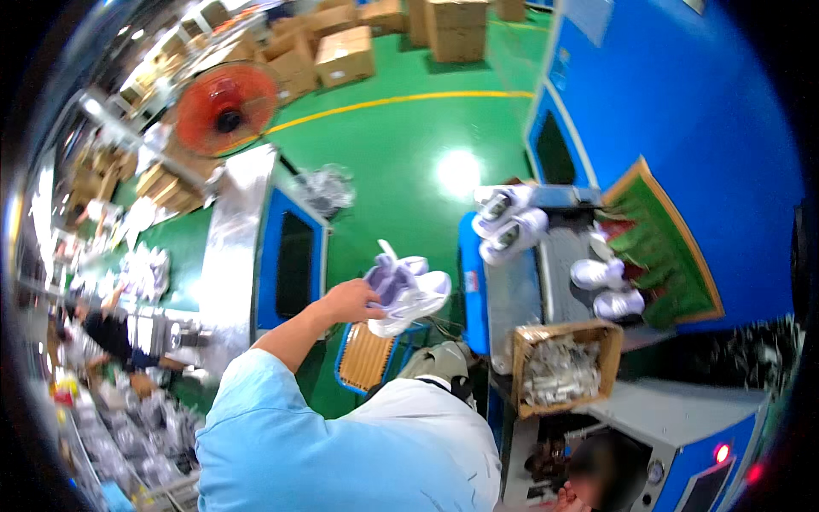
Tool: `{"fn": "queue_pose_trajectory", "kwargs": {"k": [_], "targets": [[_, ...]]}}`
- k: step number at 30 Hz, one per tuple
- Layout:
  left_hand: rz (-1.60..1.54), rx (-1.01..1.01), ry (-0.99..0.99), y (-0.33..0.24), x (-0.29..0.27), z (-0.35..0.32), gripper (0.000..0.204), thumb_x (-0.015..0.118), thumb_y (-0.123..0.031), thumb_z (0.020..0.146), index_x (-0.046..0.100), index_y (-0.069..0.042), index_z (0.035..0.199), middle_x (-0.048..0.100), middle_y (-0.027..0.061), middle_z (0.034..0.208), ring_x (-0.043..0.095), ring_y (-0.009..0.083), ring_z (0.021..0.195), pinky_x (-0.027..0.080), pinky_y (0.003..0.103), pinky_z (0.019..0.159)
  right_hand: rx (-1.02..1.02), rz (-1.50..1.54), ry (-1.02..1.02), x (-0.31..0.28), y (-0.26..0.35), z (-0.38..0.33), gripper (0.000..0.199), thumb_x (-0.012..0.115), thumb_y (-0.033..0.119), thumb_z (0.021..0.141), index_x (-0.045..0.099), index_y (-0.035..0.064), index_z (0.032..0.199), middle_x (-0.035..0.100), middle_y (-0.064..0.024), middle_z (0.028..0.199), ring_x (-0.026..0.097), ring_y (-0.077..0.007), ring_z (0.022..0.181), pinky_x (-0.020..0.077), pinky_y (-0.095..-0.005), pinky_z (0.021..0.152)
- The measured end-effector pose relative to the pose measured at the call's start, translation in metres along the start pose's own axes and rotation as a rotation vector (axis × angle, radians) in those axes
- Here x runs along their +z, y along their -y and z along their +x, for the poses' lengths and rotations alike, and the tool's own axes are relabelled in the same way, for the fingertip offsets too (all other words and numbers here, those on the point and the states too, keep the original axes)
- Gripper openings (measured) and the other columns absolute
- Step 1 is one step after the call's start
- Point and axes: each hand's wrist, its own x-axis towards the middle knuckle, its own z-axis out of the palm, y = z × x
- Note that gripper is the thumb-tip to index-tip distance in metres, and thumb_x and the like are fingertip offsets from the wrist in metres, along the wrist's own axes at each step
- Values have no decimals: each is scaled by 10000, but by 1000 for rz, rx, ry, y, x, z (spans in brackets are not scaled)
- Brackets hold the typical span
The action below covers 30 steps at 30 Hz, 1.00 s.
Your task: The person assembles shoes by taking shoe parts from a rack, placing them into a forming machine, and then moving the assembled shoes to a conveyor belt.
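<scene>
Hand (L) [351, 300], grip closed on pr of wht/lavender shoes [416, 300], R grip unseen, can't say

Shoes [418, 300] in left grip [351, 301], worktop [229, 252] leftward, carton [609, 363] rightward

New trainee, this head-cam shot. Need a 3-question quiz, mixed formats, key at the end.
1. Multiple choice: what colors are the shoes gripped by the left hand?
A) Black and red
B) White and lavender
C) Green and yellow

2. True or false: in the picture, the round fan is to the right of those shoes.

3. Fill in: the small white pieces to the person's right lie in an open ____.

Key:
1. B.
2. False; it is to their left, farther up the picture.
3. Cardboard box.
</scene>
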Motion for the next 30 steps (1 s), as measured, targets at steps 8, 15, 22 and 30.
{"fn": "queue_pose_trajectory", "kwargs": {"k": [8, 15, 22, 30], "targets": [[245, -1007, -502, 198, -28, -240, 391, 693, -425, 723, 732, -141, 989, 663, 149, 1055, 651, 331, 951, 523, 420, 872, -299, -344, 329, 44, 4, 23, 316, 573, 167, 971, 562, -14, 1230, 662, -157, 1071, 664, -228, 884, 554, -330, 735], [100, -885, -1181, 156, -6, -98, 352, 514, -262, 932, 611, -23, 1171, 641, 201, 1147, 594, 377, 1067, 465, 444, 929, -833, -327, 86, 63, 20, 34, 288, 485, 127, 991, 581, -27, 1215, 598, -138, 1209, 575, -228, 1103, 468, -341, 966], [-368, 425, -1, -187, 86, 208, 423, 639, -234, 877, 577, -53, 1254, 615, 174, 1236, 577, 355, 1143, 462, 426, 972, -1082, -1104, -854, 54, 108, 75, 489, 470, 237, 995, 407, -19, 1407, 407, -196, 1455, 308, -341, 1409, 209, -514, 1143], [-471, 583, 86, -427, 167, 443, 655, 730, -299, 743, 500, 20, 1267, 617, 264, 1167, 587, 400, 1101, 472, 438, 941, -1272, -1121, -1165, 59, 88, 110, 556, 435, 345, 972, 370, -49, 1359, 421, -227, 1406, 370, -369, 1332, 214, -515, 1097]]}}
